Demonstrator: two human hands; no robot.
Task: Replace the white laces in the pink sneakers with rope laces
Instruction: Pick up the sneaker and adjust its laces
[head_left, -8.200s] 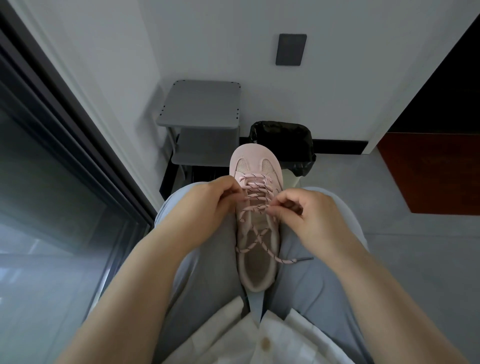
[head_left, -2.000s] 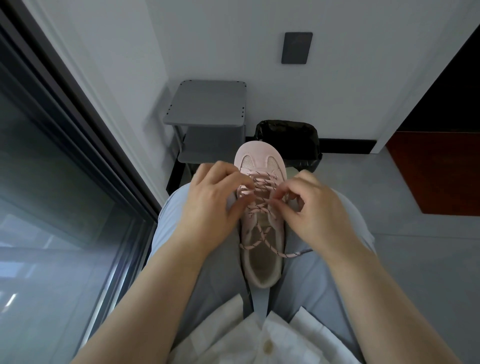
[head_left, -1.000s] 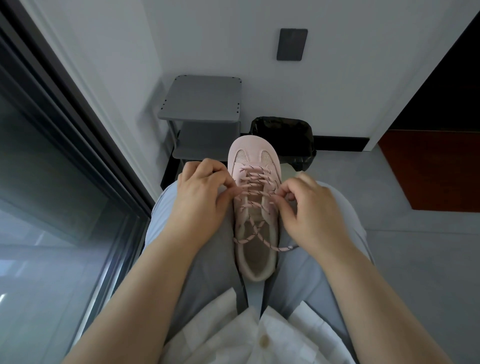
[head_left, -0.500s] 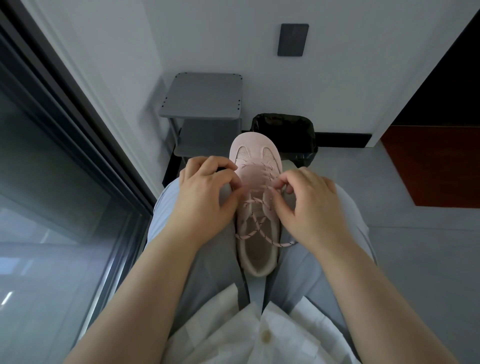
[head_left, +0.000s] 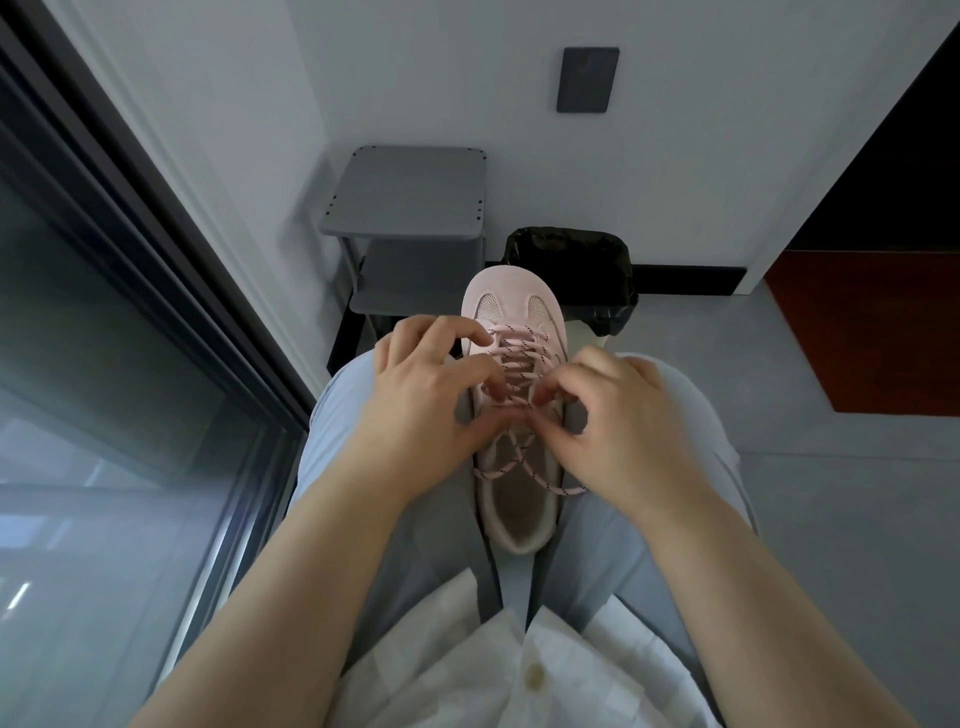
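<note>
The pink sneaker (head_left: 511, 312) lies on the person's lap, wedged between the thighs in light blue trousers (head_left: 649, 545). Its toe points far and its heel is near. A pink rope lace (head_left: 522, 347) flecked with dark thread runs in rows across the far eyelets. Nearer the heel its two loose lengths cross over the sneaker's mouth, and one end trails off the right side onto the trouser leg. The mouth faces up and shows only its pale lining.

The left hand (head_left: 431, 400) curls over the left side of the sneaker, and the right hand (head_left: 618, 431) over the right side. Their fingers (head_left: 553, 387) are bent inward and meet at the middle rows. Each hand pinches the rope lace between thumb and forefinger, though the tips are blurred.

On the floor beyond the toe stands a waste bin (head_left: 613, 312) lined with a black bag (head_left: 571, 260); what is in it cannot be made out. Left of it, against the wall, is a grey two-tier shelf stand (head_left: 405, 192). A dark wall plate (head_left: 587, 78) sits higher up. A window (head_left: 104, 364) fills the left side, and a white buttoned shirt (head_left: 535, 675) hangs nearest.
</note>
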